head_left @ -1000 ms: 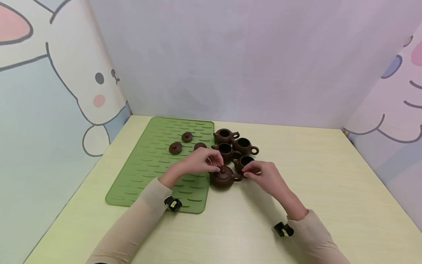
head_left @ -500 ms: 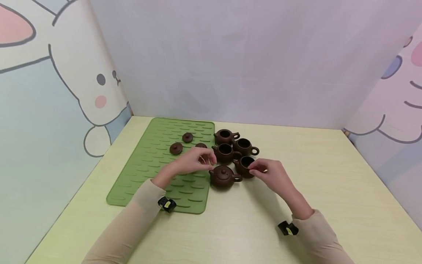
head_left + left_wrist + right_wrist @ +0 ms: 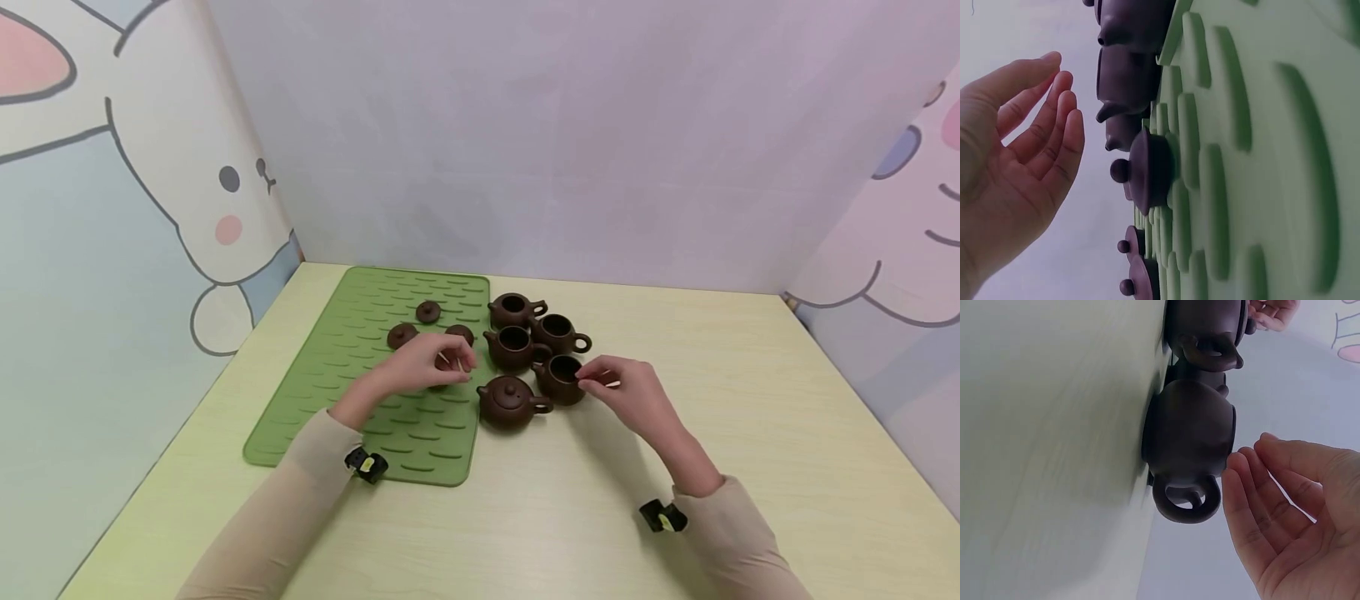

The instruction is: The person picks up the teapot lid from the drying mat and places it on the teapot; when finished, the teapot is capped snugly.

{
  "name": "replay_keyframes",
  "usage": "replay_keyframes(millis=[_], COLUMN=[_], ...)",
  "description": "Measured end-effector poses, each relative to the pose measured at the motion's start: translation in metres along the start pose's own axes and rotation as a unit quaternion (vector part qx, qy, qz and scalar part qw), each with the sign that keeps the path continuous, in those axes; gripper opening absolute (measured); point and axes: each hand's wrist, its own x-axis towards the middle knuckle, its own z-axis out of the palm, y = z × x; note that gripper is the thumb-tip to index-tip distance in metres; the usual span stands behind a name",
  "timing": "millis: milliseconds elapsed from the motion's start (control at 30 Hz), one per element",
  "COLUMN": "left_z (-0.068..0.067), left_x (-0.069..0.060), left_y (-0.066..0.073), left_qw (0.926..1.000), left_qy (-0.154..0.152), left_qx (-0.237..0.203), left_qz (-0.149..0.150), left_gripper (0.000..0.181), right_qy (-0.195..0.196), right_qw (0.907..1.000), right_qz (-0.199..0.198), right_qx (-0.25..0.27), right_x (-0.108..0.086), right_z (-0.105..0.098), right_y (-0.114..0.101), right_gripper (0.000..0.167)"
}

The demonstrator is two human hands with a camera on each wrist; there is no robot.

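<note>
My left hand [image 3: 423, 364] hovers over the green mat [image 3: 300, 408], fingers loosely bent and holding nothing. In the left wrist view, a brown lid [image 3: 1150, 172] with a round knob sits on the mat, apart from this hand [image 3: 1029, 137]. My right hand [image 3: 626, 393] hangs at the rim of a lidless brown teapot [image 3: 561, 392]; nothing is between its fingers [image 3: 1254, 512]. Whether they touch the rim I cannot tell. Left of that pot stands a teapot with its lid on [image 3: 506, 408], its handle pointing right. The lid under my left hand is mostly hidden in the head view.
Three more lidless teapots stand behind: one at the back [image 3: 512, 310], one to its right [image 3: 557, 333], one beside the mat [image 3: 513, 347]. Further lids lie on the mat: one farthest back [image 3: 428, 312], one left [image 3: 402, 335], one near its right edge [image 3: 460, 334].
My left hand has moved left, away from the lidded teapot's knob, over the mat. My right hand has shifted slightly right. The lidded teapot stays in place.
</note>
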Motion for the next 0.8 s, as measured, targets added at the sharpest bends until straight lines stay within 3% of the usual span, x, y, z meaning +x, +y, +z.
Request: replay_keyframes(millis=[800], left_z=[-0.008], left_x=[-0.013], left_y=[-0.021], left_qw=[0.9979], left_qy=[0.033], left_qx=[0.014], left_qz=[-0.055], left_gripper=[0.018], right_qy=[0.037], right_qw=[0.9988], right_qz=[0.032], right_qx=[-0.008], right_x=[0.002], right_z=[-0.007], right_y=[0.009], right_gripper=[0.012])
